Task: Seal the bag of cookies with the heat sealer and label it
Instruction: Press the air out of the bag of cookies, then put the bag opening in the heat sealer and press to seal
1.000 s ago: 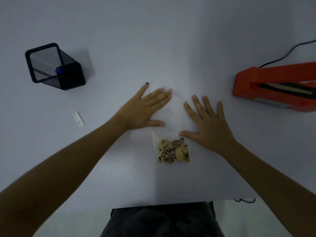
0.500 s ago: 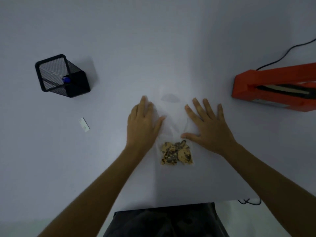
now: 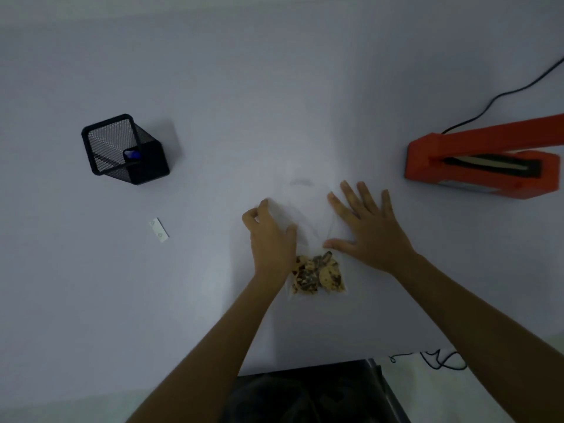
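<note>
Clear plastic bag (image 3: pixel 308 221) lies flat near the front edge of the white table (image 3: pixel 213 87), cookies (image 3: pixel 317 274) bunched at the end closest to the person. Its long axis runs from front to back, open end pointing away toward the far edge. Left hand (image 3: pixel 270 236) sits on the bag's left side w/ fingers curled, looks like it pinches the plastic, but can't tell for sure. Right hand (image 3: pixel 369 227) presses flat on the bag's right side, fingers spread. Orange heat sealer (image 3: pixel 482 161) sits near the right edge, well apart from the bag, so the right hand is nearer to it. Probably the open end must swing right to go into the sealer. Small white label (image 3: pixel 159 230) lies left of the bag, nearer the left hand. Black mesh pen cup (image 3: pixel 125 149) is further back on the left. No writing can be read anywhere.
</note>
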